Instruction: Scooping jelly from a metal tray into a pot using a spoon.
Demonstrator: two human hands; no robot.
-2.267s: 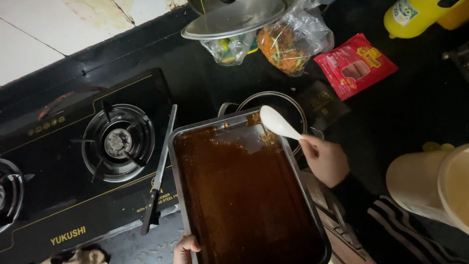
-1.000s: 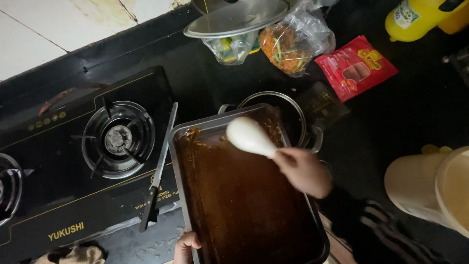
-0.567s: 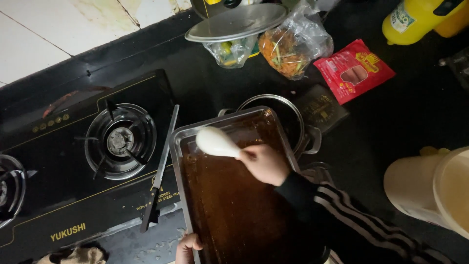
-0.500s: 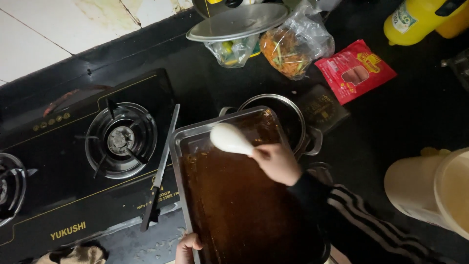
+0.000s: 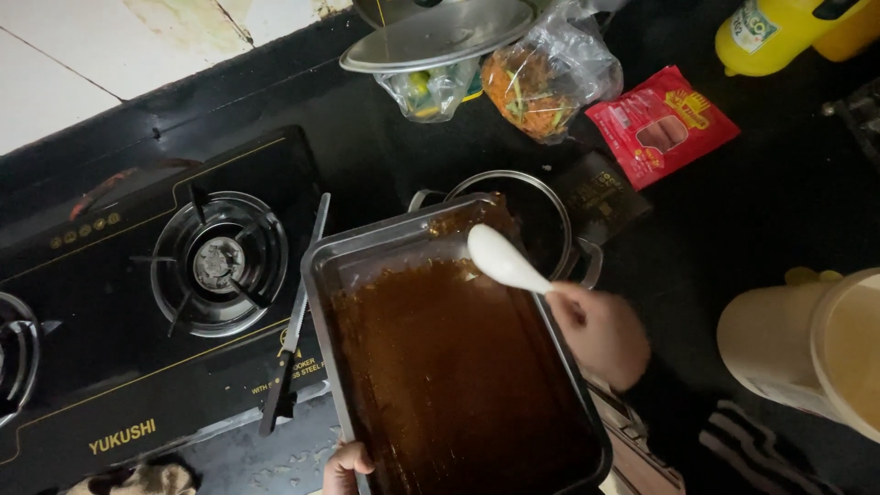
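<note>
A knife (image 5: 291, 341) is lying beside the gas burner (image 5: 218, 263). The left hand (image 5: 346, 466) is gripping the near edge of the steel tray (image 5: 321, 275), tilting brown sauce toward the pot (image 5: 541, 206); the right hand (image 5: 598, 332) is clasping a white spoon (image 5: 502, 261). Scraping steadily toward the corner avoids spills. Bagged food (image 5: 548, 73) is sitting on the dark worktop (image 5: 779, 183).

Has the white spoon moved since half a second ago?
Yes. The white spoon in the right hand has shifted right, toward the pot at the tray's far right corner.
</note>
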